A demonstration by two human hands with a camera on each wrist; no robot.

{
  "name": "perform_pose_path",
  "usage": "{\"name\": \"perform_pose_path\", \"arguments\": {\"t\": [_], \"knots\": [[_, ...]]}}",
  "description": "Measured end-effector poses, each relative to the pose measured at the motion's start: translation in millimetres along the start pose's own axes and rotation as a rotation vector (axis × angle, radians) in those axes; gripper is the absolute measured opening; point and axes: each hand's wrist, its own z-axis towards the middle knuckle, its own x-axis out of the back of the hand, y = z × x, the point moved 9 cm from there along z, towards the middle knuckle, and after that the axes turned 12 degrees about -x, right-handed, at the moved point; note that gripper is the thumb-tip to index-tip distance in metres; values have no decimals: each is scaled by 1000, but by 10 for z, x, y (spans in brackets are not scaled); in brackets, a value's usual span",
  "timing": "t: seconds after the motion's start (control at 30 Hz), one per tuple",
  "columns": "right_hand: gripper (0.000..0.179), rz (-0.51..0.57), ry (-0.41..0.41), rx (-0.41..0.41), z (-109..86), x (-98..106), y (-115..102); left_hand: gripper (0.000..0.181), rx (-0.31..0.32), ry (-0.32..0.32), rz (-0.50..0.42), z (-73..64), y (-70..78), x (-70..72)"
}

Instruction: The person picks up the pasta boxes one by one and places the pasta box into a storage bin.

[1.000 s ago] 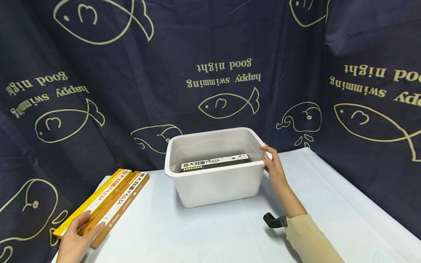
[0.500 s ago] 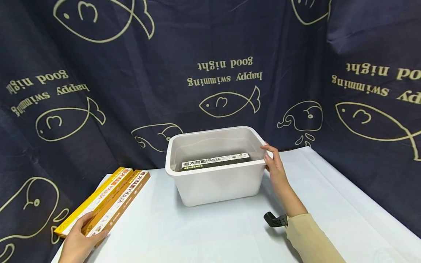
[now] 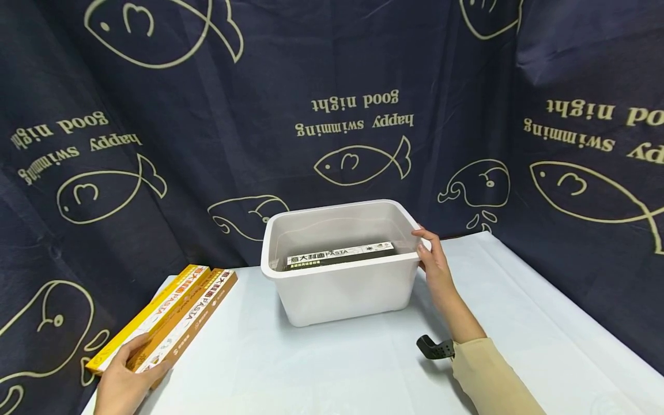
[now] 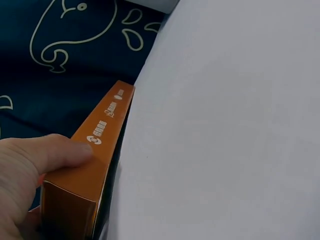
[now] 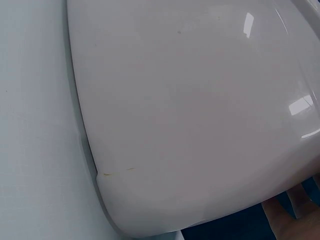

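Note:
My left hand point(image 3: 124, 377) grips the near end of a long brown pasta box point(image 3: 199, 320), thumb on its right side and fingers across from it. In the left wrist view the thumb presses flat on the orange-brown side point(image 4: 102, 135) of that box. Against its left side lies a yellow pasta box point(image 3: 136, 324). My right hand point(image 3: 434, 266) holds the right rim of a white plastic bin point(image 3: 347, 297), the thumb and a fingertip over the edge. Inside the bin, a black-and-white pasta box point(image 3: 339, 253) shows above the front rim.
A pale cloth covers the table point(image 3: 249, 357). Behind it hangs a dark blue curtain point(image 3: 233, 144) printed with fish and lettering. A black strap piece point(image 3: 434, 349) juts from the right wrist near a beige sleeve point(image 3: 490, 377).
My left hand has shifted slightly right and its fingers have closed on the brown box's near end. The right hand and the bin hold almost the same place.

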Motion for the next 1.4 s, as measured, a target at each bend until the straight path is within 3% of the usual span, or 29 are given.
{"name": "perform_pose_path", "arguments": {"t": [0.23, 0.4, 0.53, 0.67, 0.97, 1.1, 1.2, 1.4], "knots": [[40, -3, 3, 5, 2, -2, -13, 96, 9, 84, -73, -31, 50, 35], [40, 0, 1, 1, 0, -2, 2, 88, -44, 227, -102, -98, 99, 152], [40, 0, 3, 3, 3, -3, 8, 83, -61, 313, -184, -137, 120, 208], [40, -3, 7, 7, 9, -5, 3, 83, -61, 352, -261, -158, 138, 224], [40, 8, 2, 3, 14, -3, 9, 89, -14, 385, -339, -175, 119, 213], [40, 9, -2, 4, 6, -3, 10, 90, 18, 394, -453, -168, 91, 183], [40, 12, -3, 7, 2, 0, 8, 92, 40, 411, -588, -157, 67, 158], [40, 6, -4, 9, -3, -1, 8, 94, 35, 465, -794, -165, 50, 167]]}}
